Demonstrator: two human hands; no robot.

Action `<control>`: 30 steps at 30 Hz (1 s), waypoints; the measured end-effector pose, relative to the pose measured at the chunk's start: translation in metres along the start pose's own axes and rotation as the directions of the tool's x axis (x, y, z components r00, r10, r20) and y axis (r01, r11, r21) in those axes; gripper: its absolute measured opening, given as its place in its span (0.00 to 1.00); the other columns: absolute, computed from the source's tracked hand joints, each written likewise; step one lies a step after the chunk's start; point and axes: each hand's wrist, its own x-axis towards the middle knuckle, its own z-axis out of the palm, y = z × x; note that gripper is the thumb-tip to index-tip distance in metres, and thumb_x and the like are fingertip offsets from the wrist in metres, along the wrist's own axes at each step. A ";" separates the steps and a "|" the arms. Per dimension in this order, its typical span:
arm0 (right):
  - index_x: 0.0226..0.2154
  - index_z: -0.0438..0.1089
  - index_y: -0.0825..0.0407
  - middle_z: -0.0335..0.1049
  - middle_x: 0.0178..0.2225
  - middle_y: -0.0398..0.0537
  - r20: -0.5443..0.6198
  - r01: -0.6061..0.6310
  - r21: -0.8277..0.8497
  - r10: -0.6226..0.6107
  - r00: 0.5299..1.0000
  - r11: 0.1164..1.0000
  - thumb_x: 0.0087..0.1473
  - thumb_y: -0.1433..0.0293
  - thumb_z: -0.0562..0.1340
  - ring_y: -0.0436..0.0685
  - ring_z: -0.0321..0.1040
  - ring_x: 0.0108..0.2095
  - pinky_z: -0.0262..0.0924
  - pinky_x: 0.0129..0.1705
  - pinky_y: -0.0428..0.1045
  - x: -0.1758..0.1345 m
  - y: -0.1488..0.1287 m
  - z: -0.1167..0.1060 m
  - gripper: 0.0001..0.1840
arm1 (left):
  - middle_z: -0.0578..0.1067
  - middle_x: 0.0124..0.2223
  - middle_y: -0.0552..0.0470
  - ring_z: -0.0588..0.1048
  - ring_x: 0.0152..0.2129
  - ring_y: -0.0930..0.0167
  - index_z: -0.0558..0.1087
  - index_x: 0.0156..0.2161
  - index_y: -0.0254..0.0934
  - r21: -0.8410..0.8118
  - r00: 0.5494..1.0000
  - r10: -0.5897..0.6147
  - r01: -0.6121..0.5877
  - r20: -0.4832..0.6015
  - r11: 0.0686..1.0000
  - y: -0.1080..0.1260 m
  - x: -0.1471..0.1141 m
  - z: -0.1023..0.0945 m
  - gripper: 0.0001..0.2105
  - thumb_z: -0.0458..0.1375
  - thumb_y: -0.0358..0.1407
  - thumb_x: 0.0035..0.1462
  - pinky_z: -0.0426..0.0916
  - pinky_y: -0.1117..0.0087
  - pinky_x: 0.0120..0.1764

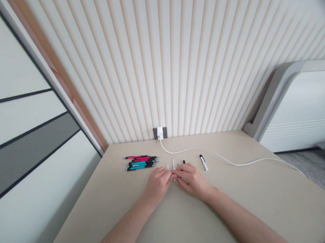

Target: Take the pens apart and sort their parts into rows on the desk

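Note:
My left hand (160, 182) and my right hand (193, 181) meet low over the table, with their fingertips pinched together. Whatever lies between the fingertips is too small to make out. A thin white stick (173, 163) shows just beyond them, running partly behind the fingers; I cannot tell whether it is held or lies on the table. Just past my left fingers is a small whitish piece (168, 167). A short black piece (184, 162) sits beyond my right fingers, partly hidden by them. Another tiny greyish part is beside it.
Several red and teal pens (141, 162) with black ends lie grouped left of my hands. To the right is a white pen with a black end (204, 163). A white charger (160, 133) is plugged in at the wall, its cable (236, 164) crossing the beige table (168, 223).

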 end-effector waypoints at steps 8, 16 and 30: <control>0.47 0.72 0.49 0.72 0.40 0.50 -0.017 -0.019 -0.053 0.019 1.000 0.998 0.62 0.70 0.57 0.54 0.67 0.40 0.59 0.44 0.52 -0.001 0.003 0.002 0.13 | 0.72 0.27 0.50 0.70 0.28 0.70 0.70 0.30 0.37 -0.029 0.998 0.002 0.000 0.064 1.000 0.005 -0.003 -0.003 0.17 0.46 0.40 0.68 0.65 0.69 0.35; 0.42 0.74 0.49 0.73 0.34 0.49 -0.166 -0.127 -0.073 0.114 0.979 0.989 0.63 0.69 0.56 0.55 0.68 0.36 0.60 0.42 0.51 -0.008 0.002 0.006 0.12 | 0.74 0.30 0.49 0.71 0.32 0.68 0.71 0.32 0.37 0.045 0.995 0.020 -0.024 0.095 0.999 0.006 -0.003 -0.017 0.16 0.45 0.37 0.67 0.65 0.66 0.39; 0.42 0.76 0.50 0.77 0.39 0.50 -0.231 -0.497 -0.186 0.454 0.860 0.847 0.59 0.71 0.56 0.57 0.70 0.43 0.59 0.47 0.49 -0.029 0.046 -0.017 0.13 | 0.77 0.40 0.47 0.74 0.40 0.63 0.74 0.38 0.38 0.265 0.949 -0.308 0.313 -0.061 0.912 -0.068 -0.037 -0.052 0.10 0.50 0.34 0.62 0.67 0.63 0.45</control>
